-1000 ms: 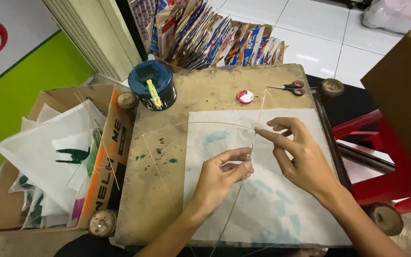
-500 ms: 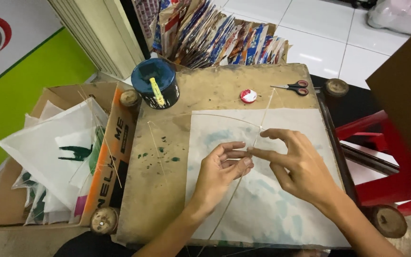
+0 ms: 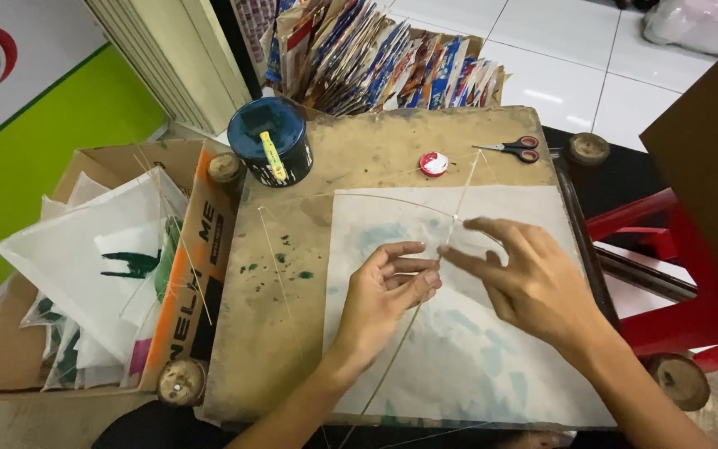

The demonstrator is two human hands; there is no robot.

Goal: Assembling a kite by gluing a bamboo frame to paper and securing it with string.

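The left hand (image 3: pixel 384 291) rests palm-down on a pale sheet of paper (image 3: pixel 467 349), its fingers loosely spread and lightly pinching a thin bamboo stick (image 3: pixel 413 316) that runs diagonally under them. The right hand (image 3: pixel 525 278) hovers just beside it, fingers fanned wide, the forefinger tip meeting the stick where a second, bowed stick (image 3: pixel 392 198) crosses above. It looks like the frame of a kite being laid and fixed onto its paper; the sticks seem placed but not yet secured, so a steady hold at the crossing and careful alignment along the sheet would matter here.

Beyond the fingertips of the right hand lie a small red-and-white spool (image 3: pixel 434 163) and a pair of red-handled scissors (image 3: pixel 513 150). Further off past the left hand stands a dark round pot (image 3: pixel 268 150) with a yellow-handled tool across its top. The counter (image 3: pixel 284 333) is a worn brown board flecked with green paint. Out past the left wrist, a cardboard box (image 3: pixel 197 249) holds finished white kites (image 3: pixel 85 258). A red stool (image 3: pixel 675 266) stands off the right forearm, on white floor tiles, with a bundle of colourful printed sheets (image 3: pixel 376 62) behind the counter.
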